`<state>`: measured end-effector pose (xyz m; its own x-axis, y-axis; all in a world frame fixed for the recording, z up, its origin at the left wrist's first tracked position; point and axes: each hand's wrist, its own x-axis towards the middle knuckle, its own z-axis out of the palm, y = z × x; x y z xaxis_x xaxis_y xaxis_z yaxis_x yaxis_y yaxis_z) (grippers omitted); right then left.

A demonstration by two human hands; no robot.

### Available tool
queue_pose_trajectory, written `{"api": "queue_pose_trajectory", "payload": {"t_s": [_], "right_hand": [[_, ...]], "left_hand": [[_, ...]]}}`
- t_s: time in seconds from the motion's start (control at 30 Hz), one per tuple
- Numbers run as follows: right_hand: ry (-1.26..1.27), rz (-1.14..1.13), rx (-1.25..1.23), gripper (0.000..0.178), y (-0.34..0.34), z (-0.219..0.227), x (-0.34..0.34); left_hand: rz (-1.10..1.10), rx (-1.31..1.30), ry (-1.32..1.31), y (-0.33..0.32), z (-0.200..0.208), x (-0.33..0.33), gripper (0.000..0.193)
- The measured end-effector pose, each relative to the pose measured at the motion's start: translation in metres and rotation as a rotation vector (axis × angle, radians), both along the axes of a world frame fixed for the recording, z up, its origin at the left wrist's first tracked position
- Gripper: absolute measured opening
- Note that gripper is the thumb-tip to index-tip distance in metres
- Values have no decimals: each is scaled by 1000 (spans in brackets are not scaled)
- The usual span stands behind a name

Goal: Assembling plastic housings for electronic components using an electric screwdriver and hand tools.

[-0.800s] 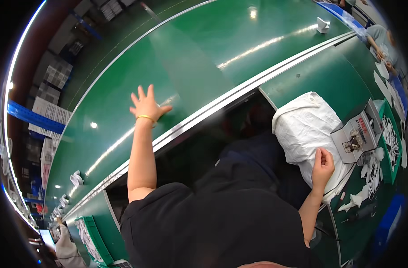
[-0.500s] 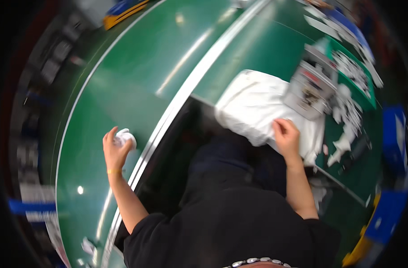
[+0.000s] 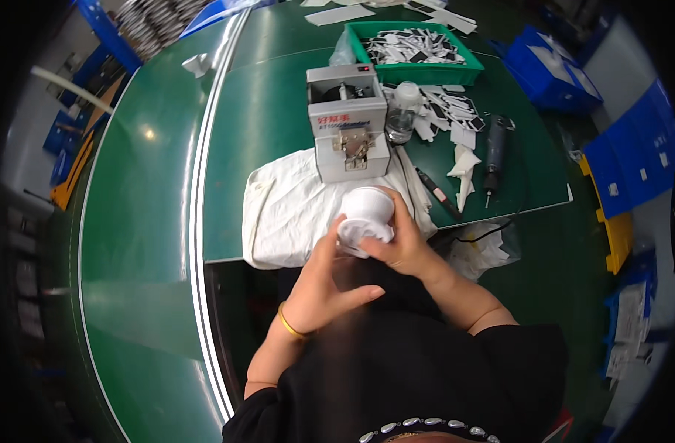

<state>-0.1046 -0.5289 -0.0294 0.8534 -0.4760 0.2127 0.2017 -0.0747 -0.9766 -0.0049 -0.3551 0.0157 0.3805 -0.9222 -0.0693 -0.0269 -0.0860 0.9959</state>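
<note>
Fingers [image 3: 396, 221] of the right hand [image 3: 404, 247] wrap the white cup [image 3: 367, 214].

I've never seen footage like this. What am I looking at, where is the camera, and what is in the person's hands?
There is no machine arm here: a person works with bare hands, and a wide fisheye camera on their head looks down, which is why straight edges bend. The right hand holds a small white cup-shaped part, and the left hand, with a yellow band at its wrist, touches it from below. Under them a white cloth lies on a green table. On the cloth stands a grey box-shaped device. Beside it are a clear bottle, a green tray of small flat pieces, and a dark handheld driver. To the left runs a green conveyor belt.
</note>
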Motion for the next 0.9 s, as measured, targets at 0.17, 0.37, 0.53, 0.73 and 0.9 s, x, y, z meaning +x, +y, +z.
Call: {"api": "queue_pose_trajectory", "payload": {"t_s": [0.17,0.37,0.53,0.73,0.9], "right_hand": [[86,210,320,68,-26,2,-21],[253,-132,-188,28,-75,-8,-11],[960,-723,-682,59,-182,0,28],[932,-723,-663,50,-221,-42,34],[379,-785,-396,24,-216,-40,10]], "left_hand": [[97,-174,-790,-32,-17,17,118],[35,-328,-230,-44,-61,20,126],[82,-387,-329,-50,-68,29,136],[123,-370,-281,-39,-74,34,136],[126,-240,-382,-34,-78,38,131]]}}
